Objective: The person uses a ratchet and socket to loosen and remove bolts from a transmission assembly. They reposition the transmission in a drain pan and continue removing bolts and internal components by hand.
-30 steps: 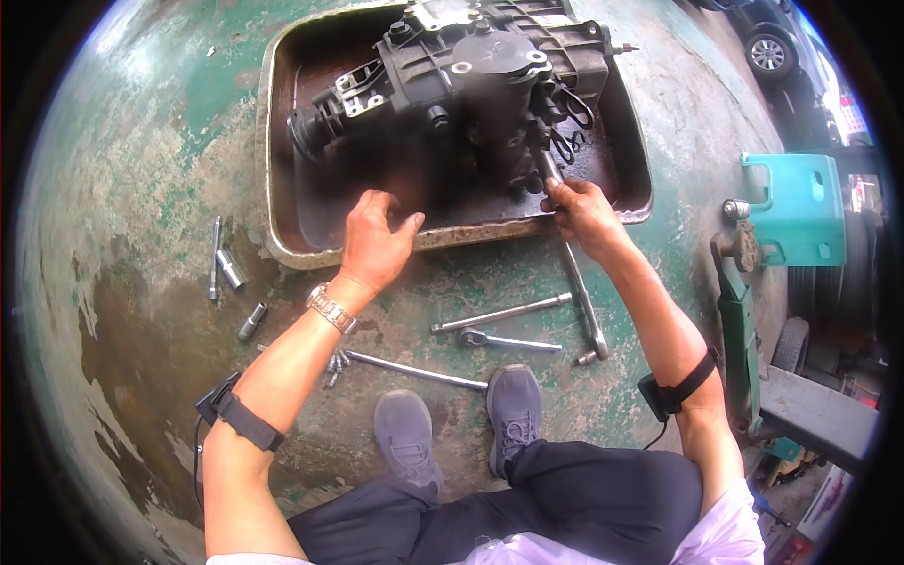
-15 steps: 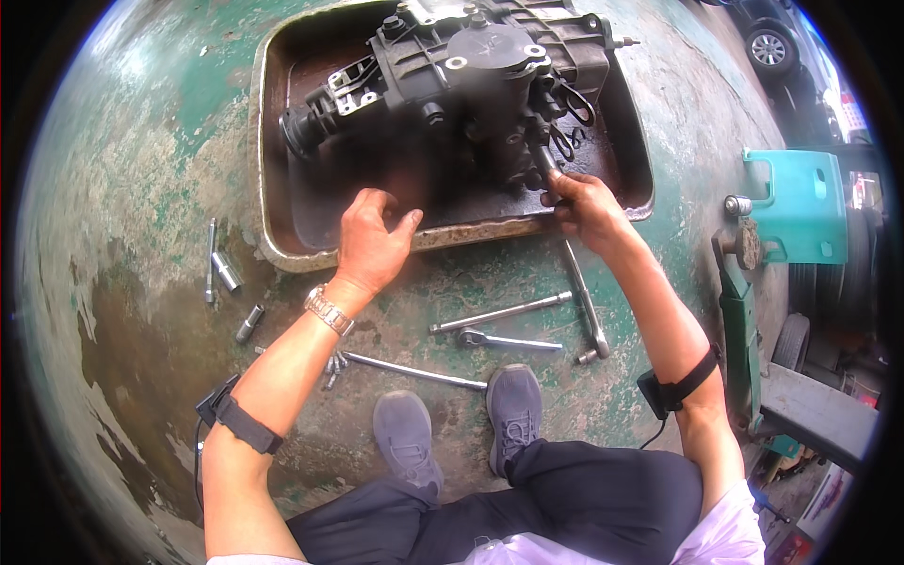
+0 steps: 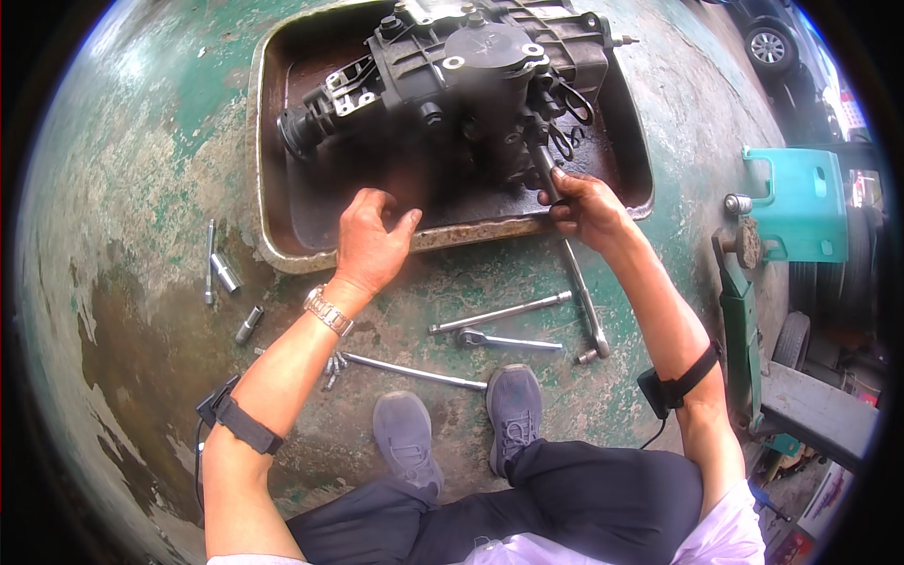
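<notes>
A dark, greasy gearbox (image 3: 443, 85) lies in a shallow, rusty metal tray (image 3: 268, 235) on the floor. My right hand (image 3: 589, 209) is closed round a short dark metal rod (image 3: 545, 171) at the gearbox's near right side; the rod's far end meets the housing there. My left hand (image 3: 377, 237) hovers over the tray's near rim, palm down, thumb held apart from bent fingers, and nothing shows in it. A dark smear over the gearbox's near side blurs the detail between my hands.
Below the tray lie a long breaker bar (image 3: 586, 301), an extension bar (image 3: 499, 312), a ratchet (image 3: 513, 341) and another long bar (image 3: 414, 370). Sockets (image 3: 226, 271) rest at the left. A teal plastic stool (image 3: 800, 202) and a green metal jack (image 3: 739, 320) stand at the right.
My right hand and the near end of the dark rod have shifted very slightly. My left hand stays in place.
</notes>
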Available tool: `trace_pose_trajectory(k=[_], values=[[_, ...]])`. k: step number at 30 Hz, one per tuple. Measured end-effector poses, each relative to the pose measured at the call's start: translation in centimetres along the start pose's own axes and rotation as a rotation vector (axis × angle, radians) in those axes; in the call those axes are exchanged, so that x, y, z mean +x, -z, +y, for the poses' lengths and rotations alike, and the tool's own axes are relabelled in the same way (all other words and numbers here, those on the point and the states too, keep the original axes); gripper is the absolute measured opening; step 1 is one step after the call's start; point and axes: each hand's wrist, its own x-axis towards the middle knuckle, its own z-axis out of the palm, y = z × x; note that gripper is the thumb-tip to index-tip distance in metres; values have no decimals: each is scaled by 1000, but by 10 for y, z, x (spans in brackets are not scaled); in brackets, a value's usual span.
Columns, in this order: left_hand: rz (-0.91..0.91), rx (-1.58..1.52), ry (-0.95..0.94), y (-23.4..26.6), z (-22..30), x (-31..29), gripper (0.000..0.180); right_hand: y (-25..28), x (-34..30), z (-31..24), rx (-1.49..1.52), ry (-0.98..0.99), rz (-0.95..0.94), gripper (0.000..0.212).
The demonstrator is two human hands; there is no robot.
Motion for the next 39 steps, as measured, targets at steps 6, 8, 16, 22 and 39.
trace_pose_trajectory(k=[6, 8, 16, 22, 39], values=[[12, -11, -5, -1, -2, 0, 26, -9, -3, -3, -225, 27, 138, 26], [21, -32, -12, -2, -2, 0, 25, -15, -1, -1, -382, 81, 206, 30], [9, -10, 14, 0, -3, 1, 27, -1, -20, 4, 132, 72, -120, 30], [-13, 3, 42, -2, -4, 0, 27, 7, -50, 14, 283, 418, -190, 29], [-6, 27, 21, -3, -6, 0, 27, 34, -40, 22, 579, 406, -18, 16]])
